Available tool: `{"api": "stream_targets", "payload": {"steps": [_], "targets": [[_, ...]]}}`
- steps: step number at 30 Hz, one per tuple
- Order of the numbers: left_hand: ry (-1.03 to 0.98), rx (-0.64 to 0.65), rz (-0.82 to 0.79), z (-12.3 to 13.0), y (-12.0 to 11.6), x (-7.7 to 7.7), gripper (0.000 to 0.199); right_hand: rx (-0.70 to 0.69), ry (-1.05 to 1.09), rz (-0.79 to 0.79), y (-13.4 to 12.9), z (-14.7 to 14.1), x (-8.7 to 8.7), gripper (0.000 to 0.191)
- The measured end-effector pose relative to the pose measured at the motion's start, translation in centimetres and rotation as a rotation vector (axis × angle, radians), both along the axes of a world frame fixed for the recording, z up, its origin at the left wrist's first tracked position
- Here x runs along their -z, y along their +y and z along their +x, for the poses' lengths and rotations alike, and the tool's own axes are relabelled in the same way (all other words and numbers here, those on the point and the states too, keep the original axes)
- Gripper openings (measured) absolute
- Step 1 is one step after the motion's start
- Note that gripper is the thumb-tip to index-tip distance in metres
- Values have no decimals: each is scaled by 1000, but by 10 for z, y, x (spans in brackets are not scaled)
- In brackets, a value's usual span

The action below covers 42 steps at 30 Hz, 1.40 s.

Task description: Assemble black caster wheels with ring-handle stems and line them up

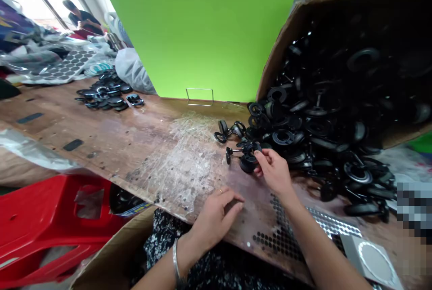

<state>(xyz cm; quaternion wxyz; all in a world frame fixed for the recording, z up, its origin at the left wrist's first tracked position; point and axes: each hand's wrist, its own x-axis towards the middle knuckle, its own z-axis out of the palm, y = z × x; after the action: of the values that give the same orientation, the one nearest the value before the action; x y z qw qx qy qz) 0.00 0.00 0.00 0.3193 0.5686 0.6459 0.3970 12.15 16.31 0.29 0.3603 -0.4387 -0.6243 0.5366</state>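
Note:
My right hand (272, 169) pinches a black round plastic part with a ring-shaped end (250, 149), at the left edge of a large heap of similar parts (286, 132). A short stem with a small disc (229, 155) sticks out to the left beside it; I cannot tell if it belongs to the same part. My left hand (216, 213) rests near the table's front edge, thumb and fingers apart, holding nothing. Under my right forearm lies a sheet of small black round dots (280, 240).
A tipped cardboard box (286, 24) spills the heap onto the wooden table (111, 132). A bright green board (209, 33) stands behind. More black parts (106, 94) lie at left. A red stool (43, 218) stands below left. Another person (83, 18) sits far back.

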Motion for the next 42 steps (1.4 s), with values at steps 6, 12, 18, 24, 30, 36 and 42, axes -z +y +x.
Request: {"api": "stream_targets", "payload": {"steps": [6, 12, 18, 24, 30, 36, 42], "targets": [[-448, -197, 109, -13, 4, 15, 50, -100, 210, -279, -24, -2, -16, 40], [-419, -231, 127, -11, 5, 10, 49, -182, 397, -638, -62, 11, -22, 38], [-796, -325, 30, -1, 3, 4, 30, -75, -167, -30, -56, 80, -4, 38], [-1020, -453, -80, 15, 14, 2, 37, -113, -549, 534, -57, 130, 33, 15], [-996, -488, -173, 32, 27, 4, 26, -195, -613, 606, -61, 120, 48, 12], [-1032, -576, -134, 37, 43, 3, 34, -269, -768, 589, -54, 110, 42, 12], [-938, -502, -47, 40, 38, 6, 50, -291, -916, 666, -52, 100, 35, 12]]}}
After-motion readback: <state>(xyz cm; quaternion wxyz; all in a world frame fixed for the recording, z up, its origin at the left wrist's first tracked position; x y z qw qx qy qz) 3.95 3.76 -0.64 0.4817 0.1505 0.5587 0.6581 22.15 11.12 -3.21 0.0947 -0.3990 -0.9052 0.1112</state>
